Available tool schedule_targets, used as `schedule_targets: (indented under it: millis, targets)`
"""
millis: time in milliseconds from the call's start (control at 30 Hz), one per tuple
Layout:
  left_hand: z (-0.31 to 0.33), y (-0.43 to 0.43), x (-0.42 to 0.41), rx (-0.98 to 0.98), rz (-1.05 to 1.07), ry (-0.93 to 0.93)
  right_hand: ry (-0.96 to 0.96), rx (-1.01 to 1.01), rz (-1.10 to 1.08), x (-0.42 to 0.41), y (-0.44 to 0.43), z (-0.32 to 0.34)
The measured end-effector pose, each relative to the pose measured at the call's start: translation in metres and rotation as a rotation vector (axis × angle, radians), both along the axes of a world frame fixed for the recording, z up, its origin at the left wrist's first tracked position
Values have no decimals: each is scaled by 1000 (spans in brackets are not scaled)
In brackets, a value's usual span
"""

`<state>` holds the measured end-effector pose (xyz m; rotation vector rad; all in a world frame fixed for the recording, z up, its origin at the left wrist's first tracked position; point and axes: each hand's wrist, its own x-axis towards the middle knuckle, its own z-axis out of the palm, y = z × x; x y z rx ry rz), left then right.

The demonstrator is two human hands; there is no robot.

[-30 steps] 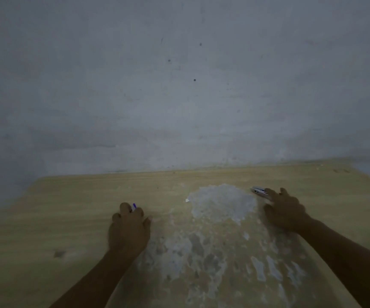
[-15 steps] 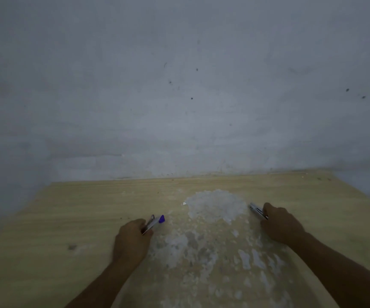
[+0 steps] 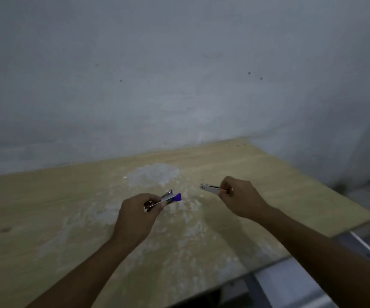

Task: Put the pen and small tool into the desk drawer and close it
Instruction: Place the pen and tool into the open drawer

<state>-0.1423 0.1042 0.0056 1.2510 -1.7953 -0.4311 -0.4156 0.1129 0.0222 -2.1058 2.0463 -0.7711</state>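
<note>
**Both hands hold small items above the desk**

The left hand, just left of the middle of the frame, is closed around a pen. Its fingers are curled tight on the barrel, and the purple end of the pen sticks out from the fist toward the upper right. A silvery clip or metal part shows beside the purple tip; the blur makes it hard to tell more.

The right hand, right of centre, is also closed, pinching the near end of a small tool. The tool is a thin, pale metal piece that points left, out of the fingers, toward the pen. The two tips are near each other but apart.

Both items are lifted clear of the desk, a pale wooden top that fills the lower half of the frame. A whitish, worn patch spreads over the wood under and behind the hands. A grey wall fills the upper half.

At the lower right, below the desk edge, a pale grey surface with a metal rail shows; whether it is the drawer cannot be told.
</note>
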Motion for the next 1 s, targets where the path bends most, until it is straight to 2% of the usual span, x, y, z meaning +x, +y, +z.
schedule_targets:
  millis: [233, 467, 533, 633, 733, 867, 1000]
  targets:
    - [-2, 33, -84, 6, -254, -29, -50, 8, -118, -71, 84, -7]
    - [-16, 72, -160, -1, -546, -107, -83, 109, -163, -149, 160, -18]
    - [-24, 81, -174, -26, -633, -162, -85, 177, -119, -164, 178, -19]
    - [-37, 88, -197, -40, -732, -316, -88, 306, -77, -184, 204, -23]
    - [-53, 93, -216, -182, -816, -521, -85, 372, -94, -195, 215, -40]
    - [-67, 103, -231, -416, -715, -723, -51, 330, -176, -197, 204, -70]
    - [-77, 117, -245, -531, -690, -1041, -9, 298, -227, -193, 183, -90]
